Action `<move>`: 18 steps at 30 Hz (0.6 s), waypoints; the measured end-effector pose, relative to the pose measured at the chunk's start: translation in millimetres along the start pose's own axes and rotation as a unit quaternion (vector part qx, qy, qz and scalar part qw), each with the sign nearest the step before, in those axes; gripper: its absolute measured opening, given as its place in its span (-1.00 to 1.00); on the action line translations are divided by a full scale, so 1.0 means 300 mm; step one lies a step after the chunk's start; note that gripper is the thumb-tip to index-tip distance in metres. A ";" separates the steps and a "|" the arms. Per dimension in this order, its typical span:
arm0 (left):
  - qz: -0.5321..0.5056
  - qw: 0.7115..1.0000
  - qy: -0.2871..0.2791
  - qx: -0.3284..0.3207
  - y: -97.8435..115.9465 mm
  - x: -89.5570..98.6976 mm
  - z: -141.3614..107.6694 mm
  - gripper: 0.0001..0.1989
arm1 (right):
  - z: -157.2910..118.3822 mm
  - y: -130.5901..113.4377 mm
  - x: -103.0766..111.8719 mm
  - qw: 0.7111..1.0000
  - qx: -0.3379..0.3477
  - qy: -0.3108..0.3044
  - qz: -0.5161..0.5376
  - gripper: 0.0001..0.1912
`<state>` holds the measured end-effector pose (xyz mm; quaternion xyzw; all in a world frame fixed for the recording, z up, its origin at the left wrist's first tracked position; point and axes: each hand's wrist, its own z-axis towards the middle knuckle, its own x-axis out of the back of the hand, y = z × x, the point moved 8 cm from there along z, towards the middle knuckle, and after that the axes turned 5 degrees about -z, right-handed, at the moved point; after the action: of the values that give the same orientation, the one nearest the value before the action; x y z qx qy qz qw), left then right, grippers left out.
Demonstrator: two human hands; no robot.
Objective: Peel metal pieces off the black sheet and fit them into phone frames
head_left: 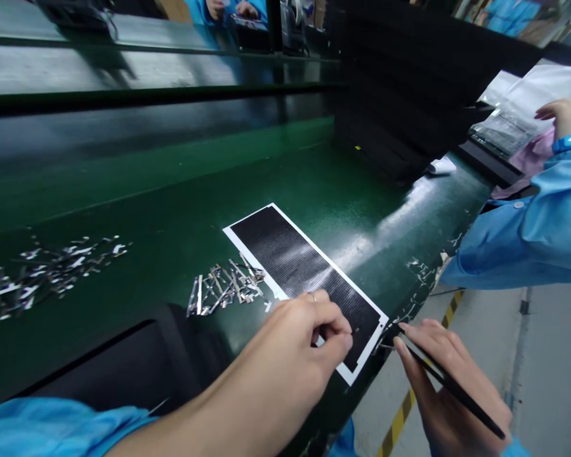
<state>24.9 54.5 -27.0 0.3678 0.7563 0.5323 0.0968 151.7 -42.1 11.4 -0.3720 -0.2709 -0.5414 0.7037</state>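
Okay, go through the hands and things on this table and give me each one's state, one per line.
Black rectangular sheet with white border: lying flat, partly hidden by the left hand.
Left hand: fingers curled; whether anything is pinched can't be seen.
Right hand: gripping the tweezers.
Slim black tweezers: held, tips blurred.
Thin silver-and-black strips: loose, in two scattered piles.
Glossy green table: pale flecks along its edge.

a glossy green workbench (171, 190) fills much of the view, its right edge ragged, pale light glaring off the top. behind it runs a long, shiny greyish ledge (181, 71); to the right, a grey floor (556, 355) bears yellow-and-black striped tape (452, 309).
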 end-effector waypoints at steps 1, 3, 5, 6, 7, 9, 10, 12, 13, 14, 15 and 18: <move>-0.023 1.000 0.015 -0.009 0.006 0.012 -0.006 -0.77 | -0.003 0.008 0.007 1.000 -0.019 0.000 0.008 -0.73; -0.099 0.995 0.018 -0.007 0.009 0.024 -0.019 -0.80 | -0.006 0.026 0.021 0.996 -0.072 -0.002 0.045 -0.73; -0.191 0.981 -0.012 0.019 0.009 0.023 -0.037 -0.85 | 0.000 0.033 0.039 0.987 -0.120 0.014 0.102 -0.78; -0.232 0.972 -0.019 0.030 0.012 0.026 -0.049 -0.87 | 0.008 0.027 0.046 0.981 -0.131 0.028 0.141 -0.82; -0.267 0.963 -0.020 0.037 0.017 0.034 -0.062 -0.88 | 0.021 0.015 0.045 0.973 -0.136 0.032 0.185 -0.86; -0.315 0.948 -0.002 0.034 0.030 0.058 -0.092 -0.89 | 0.054 -0.020 0.019 0.952 -0.139 0.018 0.271 -0.89; -0.331 0.943 0.012 0.026 0.035 0.073 -0.109 -0.90 | 0.073 -0.044 -0.003 0.942 -0.137 0.000 0.307 -0.90; -0.356 0.934 0.034 0.003 0.041 0.096 -0.146 -0.91 | 0.109 -0.103 -0.055 0.917 -0.126 -0.048 0.375 -0.93; -0.361 0.932 0.041 -0.008 0.040 0.106 -0.166 -0.91 | 0.123 -0.129 -0.078 0.902 -0.132 -0.065 0.407 -0.95; -0.364 0.930 0.049 -0.019 0.037 0.117 -0.185 -0.92 | 0.135 -0.157 -0.096 0.886 -0.133 -0.082 0.436 -0.97; -0.363 0.930 0.058 -0.028 0.032 0.129 -0.205 -0.93 | 0.146 -0.185 -0.110 0.873 -0.132 -0.100 0.459 -0.94; -0.324 0.942 0.076 -0.055 0.018 0.179 -0.267 -0.94 | 0.170 -0.260 -0.130 0.842 -0.139 -0.149 0.498 -0.85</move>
<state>-53.8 32.1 24.1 0.0559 0.8094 0.5391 0.2262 67.3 10.5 28.2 -0.6274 -0.0724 -0.0876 0.7704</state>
